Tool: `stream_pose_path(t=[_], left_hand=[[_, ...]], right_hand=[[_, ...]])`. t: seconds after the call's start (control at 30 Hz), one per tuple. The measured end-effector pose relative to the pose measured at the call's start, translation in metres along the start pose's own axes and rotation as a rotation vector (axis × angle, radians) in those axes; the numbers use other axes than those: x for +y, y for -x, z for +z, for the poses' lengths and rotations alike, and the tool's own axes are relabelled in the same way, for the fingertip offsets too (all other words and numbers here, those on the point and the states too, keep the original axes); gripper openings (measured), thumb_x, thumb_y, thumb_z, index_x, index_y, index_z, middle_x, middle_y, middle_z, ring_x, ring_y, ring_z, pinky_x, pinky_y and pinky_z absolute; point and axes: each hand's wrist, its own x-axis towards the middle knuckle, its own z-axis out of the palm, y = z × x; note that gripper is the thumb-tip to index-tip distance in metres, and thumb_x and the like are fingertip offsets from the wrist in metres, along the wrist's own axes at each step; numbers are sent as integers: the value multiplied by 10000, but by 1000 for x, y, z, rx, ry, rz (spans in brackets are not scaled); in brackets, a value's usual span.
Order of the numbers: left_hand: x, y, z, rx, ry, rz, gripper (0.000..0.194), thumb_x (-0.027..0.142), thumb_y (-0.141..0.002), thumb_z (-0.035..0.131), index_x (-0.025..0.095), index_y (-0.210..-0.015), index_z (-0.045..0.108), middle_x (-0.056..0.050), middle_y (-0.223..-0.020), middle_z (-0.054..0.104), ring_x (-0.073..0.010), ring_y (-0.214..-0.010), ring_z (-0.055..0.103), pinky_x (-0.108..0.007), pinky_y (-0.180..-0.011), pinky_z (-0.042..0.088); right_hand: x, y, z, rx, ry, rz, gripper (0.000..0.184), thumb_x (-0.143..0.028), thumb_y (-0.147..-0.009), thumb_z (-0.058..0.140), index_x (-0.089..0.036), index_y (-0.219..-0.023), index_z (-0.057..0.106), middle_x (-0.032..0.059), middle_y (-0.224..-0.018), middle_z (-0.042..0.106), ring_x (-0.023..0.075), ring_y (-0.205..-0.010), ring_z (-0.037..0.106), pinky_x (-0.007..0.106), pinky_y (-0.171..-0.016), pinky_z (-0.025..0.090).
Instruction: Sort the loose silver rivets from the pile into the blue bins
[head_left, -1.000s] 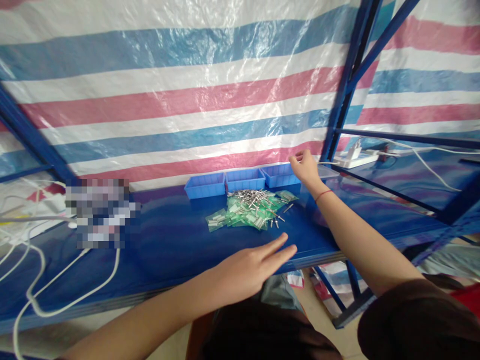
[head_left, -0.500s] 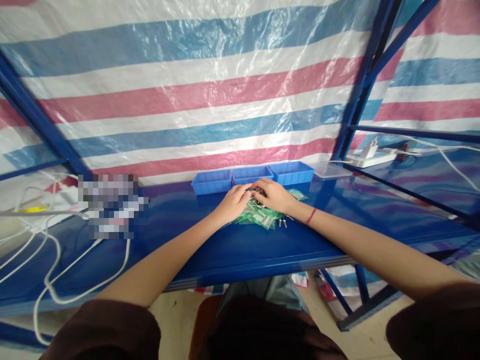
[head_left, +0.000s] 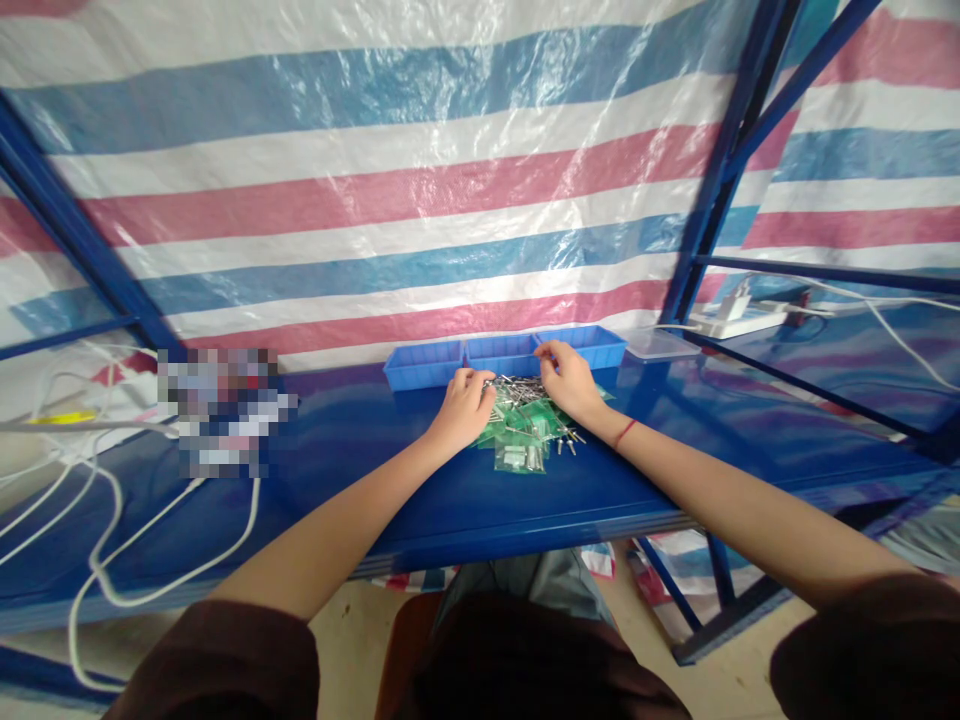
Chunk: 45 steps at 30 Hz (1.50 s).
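A loose heap of thin silver metal pieces (head_left: 517, 388) lies on the blue table over small green-tinted plastic bags (head_left: 534, 418). My left hand (head_left: 463, 410) rests at the heap's left edge, its fingers curled in; dark metal shows by the fingertips, but what they grip is too small to name. My right hand (head_left: 574, 385) is raised at the right side of the heap, fingertips drawn together by the front of the middle blue bin (head_left: 495, 352). What sits between those fingertips I cannot make out. One clear bag with pale pieces (head_left: 519, 457) lies nearest me.
Beside the middle bin stand a left blue bin (head_left: 424, 368) and a right blue bin (head_left: 600, 350). A clear plastic lid (head_left: 661, 343) lies to their right. White cables (head_left: 112, 500) trail over the table's left side. A power strip (head_left: 739, 318) sits at the far right.
My hands have parted from over the heap. The right one moved up and right toward the bins, the left slightly left. More metal pieces show, and one bag lies closer to me.
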Motion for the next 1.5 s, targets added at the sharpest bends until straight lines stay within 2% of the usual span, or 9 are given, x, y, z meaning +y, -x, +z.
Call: stream_pose_path(t=[0.1, 0.27, 0.43, 0.6, 0.87, 1.0, 1.13, 1.27, 1.5], left_hand=[[10, 4, -9, 44, -75, 71, 353, 379, -907, 416, 205, -1195, 522, -111, -1242, 434, -244, -1200, 421, -427, -1060, 311], [10, -8, -26, -77, -144, 227, 452, 477, -900, 384, 215, -1252, 493, -111, -1341, 421, -244, -1262, 381, -410, -1074, 296], [-25, -36, -26, -83, -372, 79, 434, 342, -916, 369, 201, -1317, 453, -149, -1337, 463, -291, -1230, 429, -473, -1034, 304], [-42, -43, -22, -158, -464, 5, 410, 317, -932, 299, 256, -1280, 507, -119, -1062, 643, -263, -1000, 590, -446, -922, 382], [-43, -44, -22, -119, -421, 54, 390, 302, -928, 324, 229, -1250, 531, -95, -1035, 648, -224, -980, 588, -383, -930, 391], [-30, -34, -36, -25, -327, 117, 398, 356, -918, 367, 206, -1250, 526, -114, -1167, 583, -246, -1133, 496, -407, -1006, 338], [-4, -11, -45, -241, -92, 251, 537, 552, -857, 417, 239, -1290, 474, -98, -1252, 537, -245, -1179, 480, -388, -1012, 357], [8, 7, -30, -374, -58, 199, 720, 638, -745, 522, 221, -1323, 417, -146, -1353, 432, -316, -1249, 416, -458, -1014, 358], [3, 9, -7, -189, 25, 169, 420, 435, -820, 542, 186, -1154, 492, -99, -1118, 530, -248, -1127, 489, -407, -984, 394]], right_hand=[[1, -4, -4, 5, 40, 31, 242, -246, -827, 395, -191, -919, 612, 92, -935, 651, 236, -848, 587, 389, -819, 449], [23, -21, -12, 12, 129, 3, 297, -167, -793, 388, -162, -971, 626, 121, -1046, 651, 243, -986, 583, 377, -891, 430], [46, -37, -8, -218, 352, 6, 346, -187, -792, 459, -155, -1106, 603, 123, -1028, 691, 271, -961, 625, 476, -964, 356], [44, -42, -6, -278, 375, -37, 348, -157, -810, 466, -135, -1128, 607, 143, -1049, 689, 276, -965, 642, 474, -962, 363], [39, -43, -16, -307, 316, -59, 350, -161, -776, 506, -104, -1099, 625, 139, -1053, 686, 257, -960, 644, 366, -877, 455], [21, -32, -27, -207, 232, -141, 334, -265, -826, 506, -113, -1103, 615, 147, -1062, 667, 255, -986, 619, 387, -908, 439], [-5, -2, -32, -361, 16, -336, 488, -455, -843, 500, -191, -1253, 512, 109, -1212, 593, 239, -1087, 561, 396, -945, 420], [-13, 21, -20, -495, 75, -406, 497, -505, -808, 535, -238, -1229, 539, 109, -1226, 569, 274, -1104, 527, 457, -940, 397], [-4, 16, -3, -362, 69, -324, 238, -350, -881, 449, -193, -938, 619, 74, -903, 651, 206, -856, 584, 356, -836, 417]])
